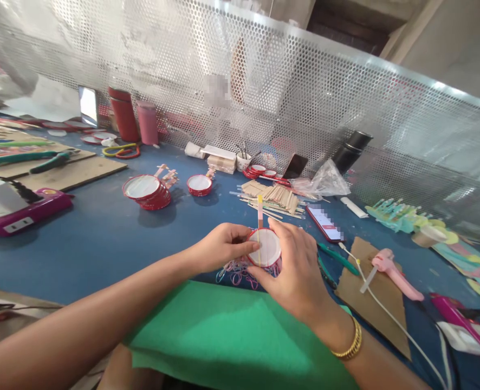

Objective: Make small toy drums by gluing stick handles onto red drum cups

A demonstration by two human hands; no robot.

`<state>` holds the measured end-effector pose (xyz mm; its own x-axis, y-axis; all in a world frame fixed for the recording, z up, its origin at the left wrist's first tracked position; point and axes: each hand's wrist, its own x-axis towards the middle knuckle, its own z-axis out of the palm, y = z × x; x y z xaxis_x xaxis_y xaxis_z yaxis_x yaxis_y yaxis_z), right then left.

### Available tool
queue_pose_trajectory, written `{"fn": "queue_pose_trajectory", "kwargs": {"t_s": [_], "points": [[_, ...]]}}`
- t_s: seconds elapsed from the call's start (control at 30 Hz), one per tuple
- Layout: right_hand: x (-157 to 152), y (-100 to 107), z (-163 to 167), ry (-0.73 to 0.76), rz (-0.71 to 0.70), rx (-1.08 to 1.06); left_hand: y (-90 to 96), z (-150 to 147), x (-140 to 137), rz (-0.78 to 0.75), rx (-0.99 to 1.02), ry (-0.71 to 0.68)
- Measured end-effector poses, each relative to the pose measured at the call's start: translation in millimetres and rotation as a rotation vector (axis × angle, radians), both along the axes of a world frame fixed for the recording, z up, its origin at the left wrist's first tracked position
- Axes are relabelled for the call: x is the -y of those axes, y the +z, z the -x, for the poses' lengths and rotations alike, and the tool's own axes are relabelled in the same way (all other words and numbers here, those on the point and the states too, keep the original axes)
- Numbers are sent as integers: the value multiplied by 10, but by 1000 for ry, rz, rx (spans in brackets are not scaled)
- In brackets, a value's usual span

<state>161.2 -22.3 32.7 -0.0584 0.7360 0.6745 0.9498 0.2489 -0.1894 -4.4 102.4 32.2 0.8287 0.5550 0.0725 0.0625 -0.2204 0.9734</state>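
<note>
A small round white disc with a red rim (270, 250) is held upright between my two hands above the blue table. A narrow strip with a yellow tip (260, 208) runs down across its face and sticks out past the top edge. My left hand (224, 246) is closed on the left side, its thumb pressing on the white face over the strip. My right hand (297, 262) curves round the right edge, fingers at the top and thumb below. Loose pink and blue cord loops (235, 273) lie beneath the disc. The disc's back is hidden.
Red-rimmed disc stacks (154, 203) stand at left centre. Wooden sticks (272, 196) lie behind my hands. A phone (325, 222), a pink glue gun (398, 273) on cardboard (370, 303) and a white cable are on the right. Green cloth (240, 330) covers the front; perforated metal (183, 70) rises behind.
</note>
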Motion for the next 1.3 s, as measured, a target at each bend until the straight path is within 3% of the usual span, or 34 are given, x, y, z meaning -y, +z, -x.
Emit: {"fn": "queue_pose_trajectory", "kwargs": {"t_s": [0.13,0.33,0.53,0.9,1.13,1.3], "points": [[-150,21,-130,75,37,-324,-4,35,-89,-22,-21,91],[-282,-165,-163,163,392,-867,-32,80,-156,0,-27,90],[-272,-233,-115,185,473,-1139,-44,91,-152,-40,-31,85],[-225,-168,-77,223,511,-1184,-31,64,-114,41,-4,80],[-162,-142,-31,233,541,-1038,34,75,-188,121,169,496],[-128,-200,-6,198,554,-902,42,81,-212,167,288,603]]}}
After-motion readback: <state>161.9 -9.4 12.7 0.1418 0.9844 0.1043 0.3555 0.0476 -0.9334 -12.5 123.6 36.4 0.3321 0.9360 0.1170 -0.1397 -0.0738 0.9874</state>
